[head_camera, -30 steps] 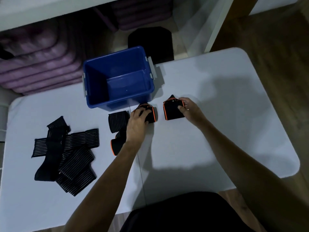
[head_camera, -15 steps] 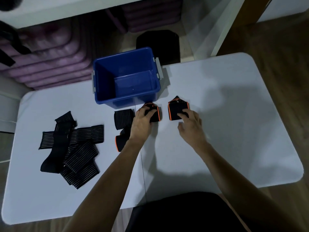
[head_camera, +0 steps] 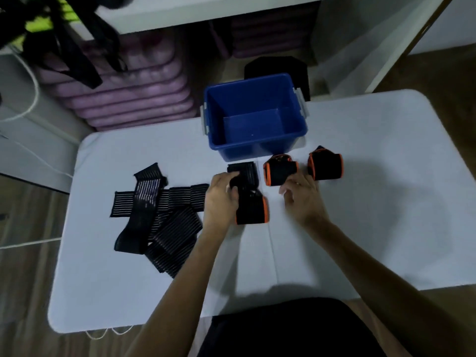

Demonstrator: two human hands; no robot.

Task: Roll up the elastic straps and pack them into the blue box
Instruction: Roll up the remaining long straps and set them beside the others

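**Four rolls made, none packed yet**

Four rolled straps lie on the white folding table (head_camera: 360, 228) just before the empty blue plastic box (head_camera: 253, 117) at its far edge. A loose heap of flat black ribbed elastic straps (head_camera: 157, 215) waits toward the left edge. The left hand (head_camera: 221, 199) has left the middle orange-trimmed roll (head_camera: 279, 172) and now grips the lower orange-edged roll (head_camera: 251, 210) beneath the plain black ribbed roll (head_camera: 243, 173). The right hand (head_camera: 304, 199) has let go of the right orange-trimmed roll (head_camera: 325, 166), fingers loosely curled, holding nothing. Packing looks next.
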